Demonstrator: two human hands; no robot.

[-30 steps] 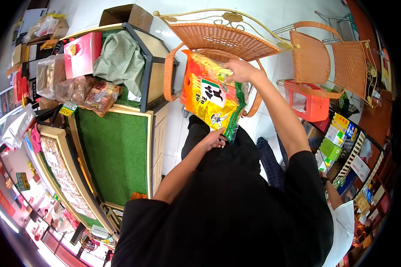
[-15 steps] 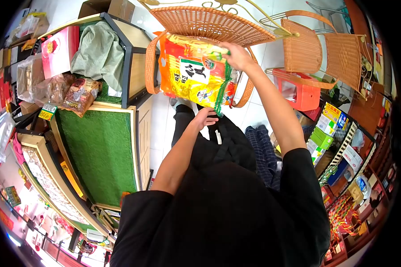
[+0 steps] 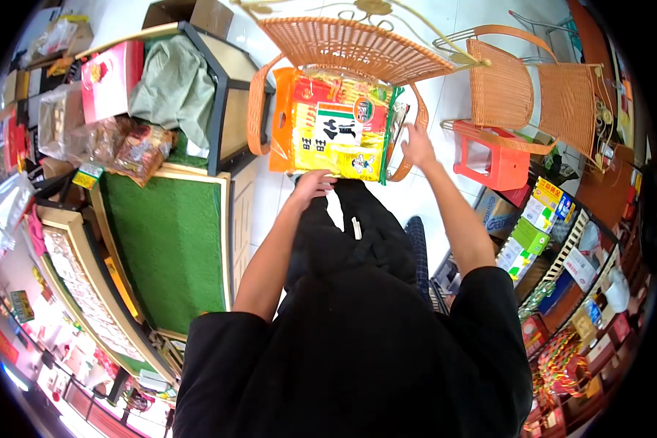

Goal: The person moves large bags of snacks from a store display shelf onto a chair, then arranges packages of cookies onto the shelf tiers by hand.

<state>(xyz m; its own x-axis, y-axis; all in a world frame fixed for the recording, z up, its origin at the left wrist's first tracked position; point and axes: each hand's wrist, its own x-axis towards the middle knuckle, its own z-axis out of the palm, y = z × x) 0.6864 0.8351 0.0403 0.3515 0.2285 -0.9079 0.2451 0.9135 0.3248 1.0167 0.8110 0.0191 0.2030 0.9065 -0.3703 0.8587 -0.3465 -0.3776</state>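
A large printed snack bag in yellow, red and orange lies flat on the seat of a wicker chair, between its armrests. Clear wrap shows on it, and its left edge has an orange strip with a cut-out handle. My left hand rests at the bag's near edge, its fingers stretched out along that edge. To the right of the bag, by the chair's right armrest, is my right hand. Its fingers are apart and nothing shows in them.
On the left stands a display counter with green matting. Packaged food, a pink box and a grey-green cloth lie at its far end. A red plastic stool and another wicker chair stand to the right.
My right hand has let go of the bag's far right corner and moved right and nearer. The bag now lies flatter. My left hand has shifted slightly left along the near edge.
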